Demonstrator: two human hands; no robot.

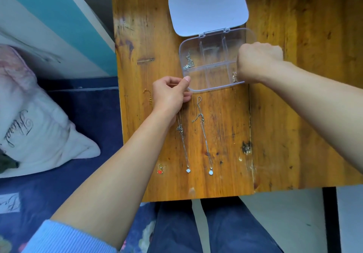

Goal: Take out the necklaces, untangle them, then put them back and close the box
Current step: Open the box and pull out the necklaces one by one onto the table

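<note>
While the clear plastic box [211,64] sits open near the far middle of the wooden table [294,115], its pale lid [208,7] lies flat behind it, joined at the hinge. Dividers split the box into several compartments; a silver chain [189,62] is bunched in the far-left one, and a small gold-toned cluster [235,76] shows in the near-right one, just beside the right wrist. The right hand [259,60] reaches over the right end of the box with its fingers curled down and away from the camera, so I cannot tell whether it grips anything. The left hand [172,93] is at the near-left corner of the box, its thumb tip resting on the rim and its fingers curled underneath in a pinch; whether it pinches the box corner or a fine chain is unclear. Three necklaces lie stretched out on the table nearer the person, roughly parallel and apart from one another. The gold necklace with a red pendant [160,171] is leftmost, its clasp end curving out beyond the left hand. The middle necklace [185,154] runs from under the left hand to a white pendant. The right necklace [206,144] also ends in a white pendant, with its clasp chain folded to one side.
</note>
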